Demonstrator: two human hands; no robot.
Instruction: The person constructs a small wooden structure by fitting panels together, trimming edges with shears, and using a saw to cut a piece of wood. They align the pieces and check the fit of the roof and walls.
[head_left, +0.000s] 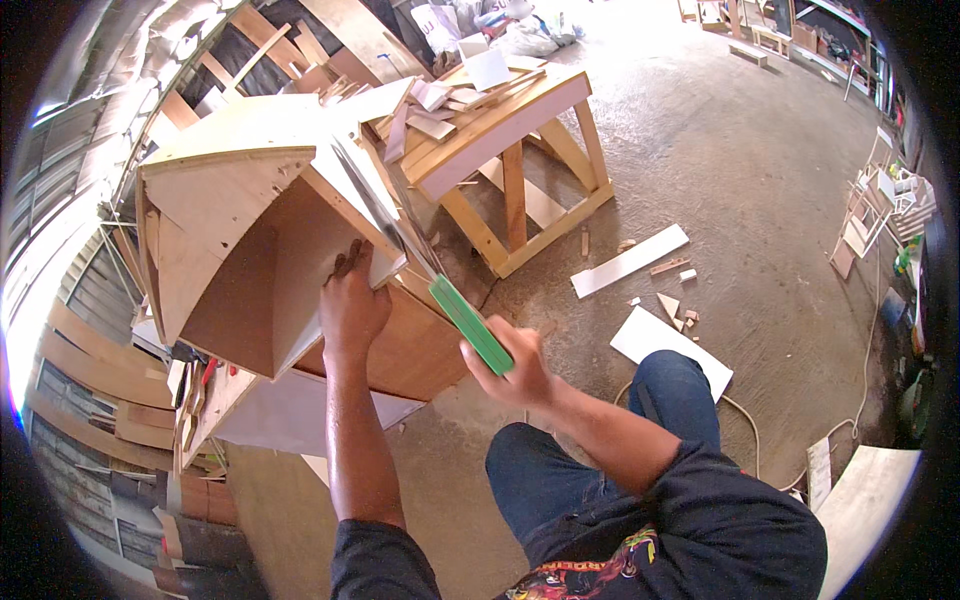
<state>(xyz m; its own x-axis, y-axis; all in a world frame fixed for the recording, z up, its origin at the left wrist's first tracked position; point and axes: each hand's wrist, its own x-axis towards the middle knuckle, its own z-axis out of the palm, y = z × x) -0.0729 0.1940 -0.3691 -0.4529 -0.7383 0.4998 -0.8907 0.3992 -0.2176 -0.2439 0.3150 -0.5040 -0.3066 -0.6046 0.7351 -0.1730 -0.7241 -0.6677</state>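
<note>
Head view: the right hand (515,360) has its fingers wrapped round the green-handled handsaw (466,320), blade by the top edge of the plywood box (232,200), ahead on the left. Left hand (355,305) is on the box's pale panel (308,265); can't tell if its fingers clamp or just press. I'd brace firmly, saw straight, fingers clear.

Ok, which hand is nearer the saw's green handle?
Right. The right hand grips the green handle; the left hand is away to its left, against the wooden box.
</note>
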